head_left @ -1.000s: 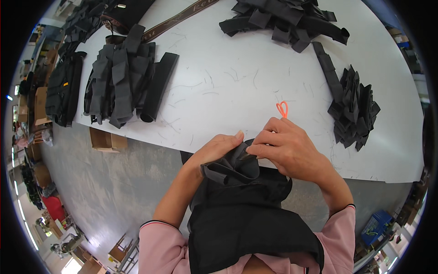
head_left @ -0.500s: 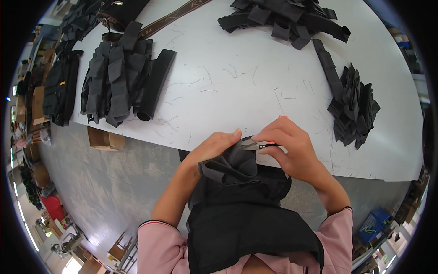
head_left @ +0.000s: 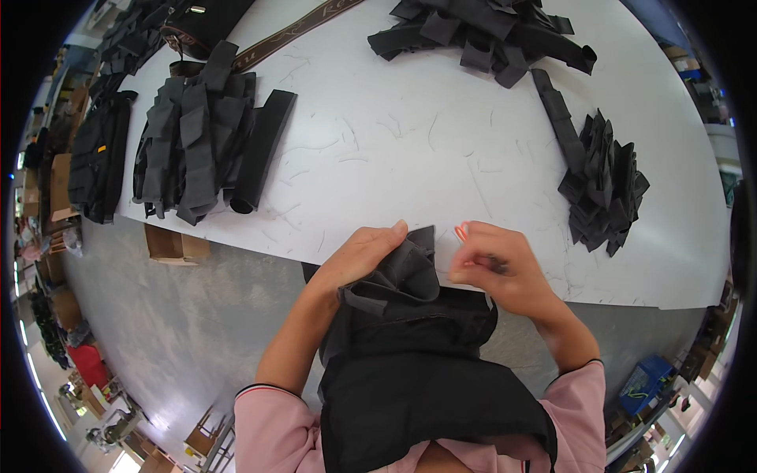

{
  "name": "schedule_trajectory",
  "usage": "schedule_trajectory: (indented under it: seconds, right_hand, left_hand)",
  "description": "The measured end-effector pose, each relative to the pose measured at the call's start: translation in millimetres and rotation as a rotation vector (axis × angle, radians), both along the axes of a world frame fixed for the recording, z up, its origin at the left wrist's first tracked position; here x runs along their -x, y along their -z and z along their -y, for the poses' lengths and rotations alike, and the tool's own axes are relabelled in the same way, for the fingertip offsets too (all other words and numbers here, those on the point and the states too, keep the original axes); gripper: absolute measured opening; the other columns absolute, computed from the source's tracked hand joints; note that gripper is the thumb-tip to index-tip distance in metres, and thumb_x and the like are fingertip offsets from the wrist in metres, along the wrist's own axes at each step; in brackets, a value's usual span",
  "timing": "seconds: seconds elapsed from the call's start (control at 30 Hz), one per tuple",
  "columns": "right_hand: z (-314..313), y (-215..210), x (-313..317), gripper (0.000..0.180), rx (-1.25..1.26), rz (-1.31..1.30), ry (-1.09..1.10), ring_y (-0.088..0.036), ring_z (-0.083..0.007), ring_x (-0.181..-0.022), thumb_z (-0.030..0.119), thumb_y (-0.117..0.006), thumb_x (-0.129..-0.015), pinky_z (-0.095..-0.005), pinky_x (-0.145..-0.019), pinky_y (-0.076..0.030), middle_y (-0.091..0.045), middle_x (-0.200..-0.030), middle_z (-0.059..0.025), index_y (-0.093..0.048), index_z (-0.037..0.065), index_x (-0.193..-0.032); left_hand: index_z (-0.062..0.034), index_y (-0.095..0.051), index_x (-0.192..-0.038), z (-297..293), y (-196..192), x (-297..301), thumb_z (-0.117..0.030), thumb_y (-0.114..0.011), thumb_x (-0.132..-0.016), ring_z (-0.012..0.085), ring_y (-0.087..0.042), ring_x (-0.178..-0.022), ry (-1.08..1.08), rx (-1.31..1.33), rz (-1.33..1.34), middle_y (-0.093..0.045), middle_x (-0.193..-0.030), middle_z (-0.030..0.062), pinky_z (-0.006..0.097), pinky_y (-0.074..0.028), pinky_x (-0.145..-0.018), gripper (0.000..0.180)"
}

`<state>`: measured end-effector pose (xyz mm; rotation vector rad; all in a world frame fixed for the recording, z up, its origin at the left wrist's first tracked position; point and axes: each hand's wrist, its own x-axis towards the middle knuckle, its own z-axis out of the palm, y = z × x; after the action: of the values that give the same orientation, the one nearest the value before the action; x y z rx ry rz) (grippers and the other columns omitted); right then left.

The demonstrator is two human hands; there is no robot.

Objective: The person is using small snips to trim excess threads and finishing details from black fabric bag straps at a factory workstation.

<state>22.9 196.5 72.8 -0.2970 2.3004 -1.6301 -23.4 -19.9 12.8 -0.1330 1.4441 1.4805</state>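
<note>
At the table's near edge, my left hand [head_left: 355,256] is closed on a folded dark grey fabric strip [head_left: 416,272], thumb on top. Loops of the strip hang below the hand, over the black apron on my lap. A little to the right, apart from the fabric, my right hand [head_left: 509,272] is closed around a pair of thread snips [head_left: 462,232]. A red-orange end of the snips sticks out by the fingers; the rest is mostly hidden in the hand and blurred.
Cut thread ends lie scattered over the white table [head_left: 378,181]. Piles of dark grey strips stand at the left [head_left: 193,134], far middle [head_left: 489,31] and right [head_left: 603,185]. A black bag [head_left: 101,158] sits at the left edge; a cardboard box [head_left: 175,244] is on the floor.
My right hand has drawn the snips away from the fabric, and their blades have turned out of sight into the hand. A corner of the strip now stands up beyond my left thumb.
</note>
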Motion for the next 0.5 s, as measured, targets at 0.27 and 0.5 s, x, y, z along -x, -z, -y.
schedule_trajectory:
  seconds: [0.27, 0.5]
  right_hand:
    - [-19.7, 22.4, -31.2, 0.025, -0.334, -0.118, 0.321, -0.057, -0.0155, -0.058, -0.006, -0.060, -0.073, -0.0304, -0.051, -0.041, -0.062, -0.076, -0.0051, -0.065, 0.006, -0.093]
    - [26.5, 49.3, -40.6, 0.030, -0.138, -0.079, 0.229, -0.065, -0.0211, -0.073, -0.010, -0.056, -0.072, -0.0259, -0.058, -0.048, -0.065, -0.084, -0.0085, -0.064, 0.005, -0.097]
  left_hand:
    - [0.0017, -0.062, -0.082, -7.4, -5.7, -3.6, -0.038, -0.041, -0.097, 0.0073, -0.049, -0.067, -0.054, 0.111, -0.259, -0.057, -0.068, 0.0006, 0.023, -0.042, -0.063, 0.048]
    - [-0.0016, -0.056, -0.102, -19.4, -10.7, -17.7, -0.022, -0.057, -0.090, 0.0088, -0.049, -0.072, -0.276, 0.026, -0.296, -0.056, -0.078, 0.0023, 0.025, -0.043, -0.068, 0.024]
